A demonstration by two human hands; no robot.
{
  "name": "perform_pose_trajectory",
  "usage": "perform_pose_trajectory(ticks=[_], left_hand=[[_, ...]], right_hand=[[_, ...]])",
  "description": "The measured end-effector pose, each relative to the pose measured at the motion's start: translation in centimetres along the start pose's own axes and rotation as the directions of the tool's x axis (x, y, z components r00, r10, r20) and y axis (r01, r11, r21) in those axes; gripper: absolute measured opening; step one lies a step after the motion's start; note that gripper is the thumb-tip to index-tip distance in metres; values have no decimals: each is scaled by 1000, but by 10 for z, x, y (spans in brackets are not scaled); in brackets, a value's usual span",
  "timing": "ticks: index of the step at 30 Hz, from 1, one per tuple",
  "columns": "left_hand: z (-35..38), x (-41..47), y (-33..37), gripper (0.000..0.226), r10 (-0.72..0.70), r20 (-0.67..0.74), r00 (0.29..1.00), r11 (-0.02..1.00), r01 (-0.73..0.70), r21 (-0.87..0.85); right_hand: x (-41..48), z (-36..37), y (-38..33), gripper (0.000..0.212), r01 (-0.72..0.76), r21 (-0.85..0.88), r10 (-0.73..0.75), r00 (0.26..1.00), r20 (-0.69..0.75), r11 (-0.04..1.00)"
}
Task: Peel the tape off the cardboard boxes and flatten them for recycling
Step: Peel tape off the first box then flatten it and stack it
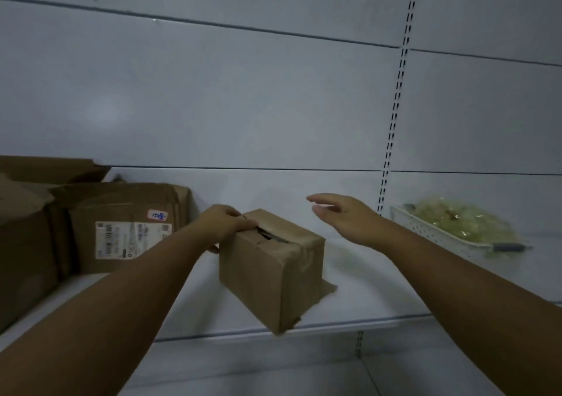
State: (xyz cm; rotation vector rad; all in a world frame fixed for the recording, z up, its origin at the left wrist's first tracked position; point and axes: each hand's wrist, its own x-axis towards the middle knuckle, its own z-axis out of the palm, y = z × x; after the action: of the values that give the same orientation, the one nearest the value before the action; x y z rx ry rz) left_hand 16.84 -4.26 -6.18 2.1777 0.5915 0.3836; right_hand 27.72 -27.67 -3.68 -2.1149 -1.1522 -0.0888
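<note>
1. Position of work: the small cardboard box (267, 277) sits tilted at the front of the white shelf (380, 289), one lower corner over the shelf edge. I cannot tell whether it rests on the shelf or hangs from my grip.
2. Left hand (226, 224): my fingers curl over the box's top edge at its 10 o'clock corner and grip it.
3. Right hand (346, 218): it holds nothing, with the fingers straight and spread. It hovers apart from the box, which lies at 8 o'clock from this hand.
4. Governing relation: the split top seam (270, 237) runs from 10 o'clock to 4 o'clock. The brown tape (299, 243) follows it and folds down the near face at the 4 o'clock end. That end is nearer my right hand, so I judge that the peel starts there while my left hand steadies the box.
5. Markings: I see no writing on the small box. The larger boxes (100, 201) at 9 o'clock carry a white shipping label (121, 239) with barcodes and a red-edged sticker (157, 215) marked in blue. Both are too blurred to read.
6. Other items: a white perforated basket (425, 230) stands at 3 o'clock, holding pale crumpled material.
</note>
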Motion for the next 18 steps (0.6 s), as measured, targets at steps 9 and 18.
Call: perform_pose_trajectory(ticks=[9, 18], left_hand=[[39, 42, 15, 27, 61, -104, 993, 970, -83, -230], [57, 76, 17, 29, -30, -23, 999, 969, 23, -247]], right_hand=[[11, 18, 24, 38, 255, -34, -223, 898, 380, 966], [49, 43, 63, 21, 329, 214, -318, 944, -87, 920]])
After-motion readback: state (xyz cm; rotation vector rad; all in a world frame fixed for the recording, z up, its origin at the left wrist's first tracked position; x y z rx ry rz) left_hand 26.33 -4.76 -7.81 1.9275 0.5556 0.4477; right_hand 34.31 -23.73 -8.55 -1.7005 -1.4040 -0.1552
